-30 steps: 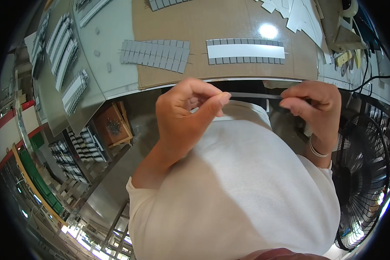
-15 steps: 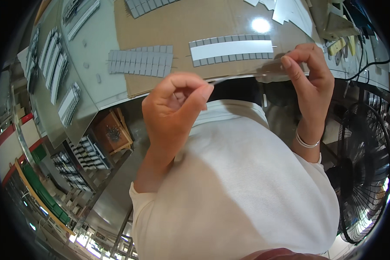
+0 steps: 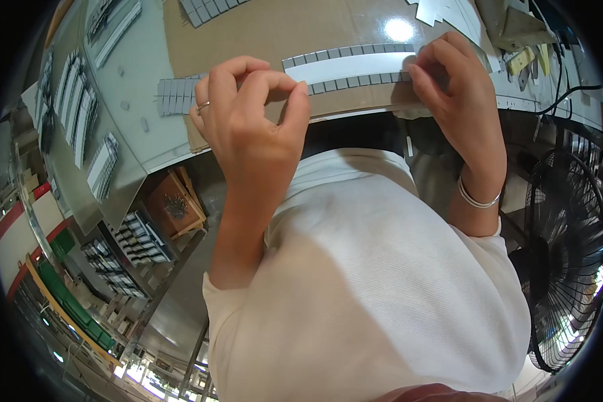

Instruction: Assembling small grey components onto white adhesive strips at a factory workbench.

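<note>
Left hand (image 3: 251, 124) is hovering over the cardboard-covered desk (image 3: 281, 30), thumb and forefinger pinching together; can't tell if anything's in the grip. Right hand (image 3: 459, 87) is pressing fingertips on the long white strip edged with grey tabs (image 3: 348, 67). Black cage fan (image 3: 569, 254) is sitting at right.

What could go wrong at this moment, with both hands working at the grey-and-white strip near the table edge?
The strip lies close to the table's front edge; a tug by the right hand on its end could pull it off. The left hand pinches in the air, apart from the strip, so nothing steadies that end. A floor fan stands nearby and might disturb loose pieces.
</note>
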The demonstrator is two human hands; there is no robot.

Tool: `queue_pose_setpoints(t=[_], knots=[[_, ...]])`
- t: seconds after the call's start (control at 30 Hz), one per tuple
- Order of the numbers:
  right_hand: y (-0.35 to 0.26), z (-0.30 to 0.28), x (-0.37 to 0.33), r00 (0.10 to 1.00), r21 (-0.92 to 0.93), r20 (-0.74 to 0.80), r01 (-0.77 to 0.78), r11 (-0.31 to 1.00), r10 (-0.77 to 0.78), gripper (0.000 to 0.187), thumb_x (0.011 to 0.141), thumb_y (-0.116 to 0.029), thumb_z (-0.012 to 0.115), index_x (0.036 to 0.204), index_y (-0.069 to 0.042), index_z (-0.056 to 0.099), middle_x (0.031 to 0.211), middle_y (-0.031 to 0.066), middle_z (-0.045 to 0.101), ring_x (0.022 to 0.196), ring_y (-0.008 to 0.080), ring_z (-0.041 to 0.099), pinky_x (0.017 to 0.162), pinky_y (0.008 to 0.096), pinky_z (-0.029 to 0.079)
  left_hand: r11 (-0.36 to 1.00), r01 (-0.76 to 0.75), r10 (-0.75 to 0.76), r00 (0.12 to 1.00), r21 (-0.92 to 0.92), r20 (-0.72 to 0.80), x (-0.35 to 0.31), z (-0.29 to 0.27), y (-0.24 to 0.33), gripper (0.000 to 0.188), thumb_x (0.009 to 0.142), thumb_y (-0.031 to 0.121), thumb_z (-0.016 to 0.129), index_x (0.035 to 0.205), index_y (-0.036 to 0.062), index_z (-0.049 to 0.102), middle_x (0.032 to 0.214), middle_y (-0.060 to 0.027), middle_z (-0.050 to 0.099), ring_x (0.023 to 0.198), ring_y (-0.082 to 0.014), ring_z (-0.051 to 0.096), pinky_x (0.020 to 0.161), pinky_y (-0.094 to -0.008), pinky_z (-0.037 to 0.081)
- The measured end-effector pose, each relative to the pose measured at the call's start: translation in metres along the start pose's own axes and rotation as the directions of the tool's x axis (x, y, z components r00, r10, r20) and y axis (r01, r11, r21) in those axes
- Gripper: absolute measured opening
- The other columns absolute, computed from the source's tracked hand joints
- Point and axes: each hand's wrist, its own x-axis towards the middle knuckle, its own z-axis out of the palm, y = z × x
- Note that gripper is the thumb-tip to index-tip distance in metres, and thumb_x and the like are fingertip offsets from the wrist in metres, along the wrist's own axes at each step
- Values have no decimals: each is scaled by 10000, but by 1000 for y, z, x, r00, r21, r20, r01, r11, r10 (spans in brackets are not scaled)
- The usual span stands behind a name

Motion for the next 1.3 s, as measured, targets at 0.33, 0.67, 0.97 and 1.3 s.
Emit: queue_pose_setpoints(t=[0.33, 0.67, 0.97, 1.3], knots=[[-7, 1, 3, 994, -155, -32, 101, 983, -108, 152, 812, 5, 696, 854, 23, 550, 834, 90, 512, 700, 220, 553, 645, 301, 460, 999, -9, 9, 1000, 43, 2, 3, 5, 2, 120, 677, 112, 755, 710, 143, 644, 992, -9, 560, 987, -236, 506, 855, -405, 319], [22, -17, -24, 968, -380, -179, 96, 920, -175, 221, 843, -136, 720, 1034, -42, 659, 1054, 129, 590, 1010, 305, 575, 827, 378, 478, 962, -111, 96, 993, 250, 73, 4, -2, 12, 181, 701, 190, 776, 850, 156, 679, 1060, -18, 559, 1055, -252, 501, 894, -444, 314], [22, -6, -41, 969, -493, 76, 243, 836, -237, 618, 910, -659, 394, 1337, -254, 582, 1504, 121, 368, 1408, 357, 281, 1135, 536, 161, 945, -320, 311, 944, 71, 114, -10, 36, 42, 462, 693, 284, 803, 1141, 238, 695, 1325, -72, 531, 1279, -283, 427, 1044, -526, 229], [26, -12, -41, 968, -543, 140, 249, 802, -206, 613, 904, -681, 343, 1361, -332, 556, 1533, 90, 347, 1437, 312, 260, 1161, 504, 108, 888, -214, 133, 967, 408, 216, -34, -16, 4, 368, 794, 307, 743, 1154, 250, 695, 1398, -61, 468, 1309, -270, 364, 1028, -532, 241]])
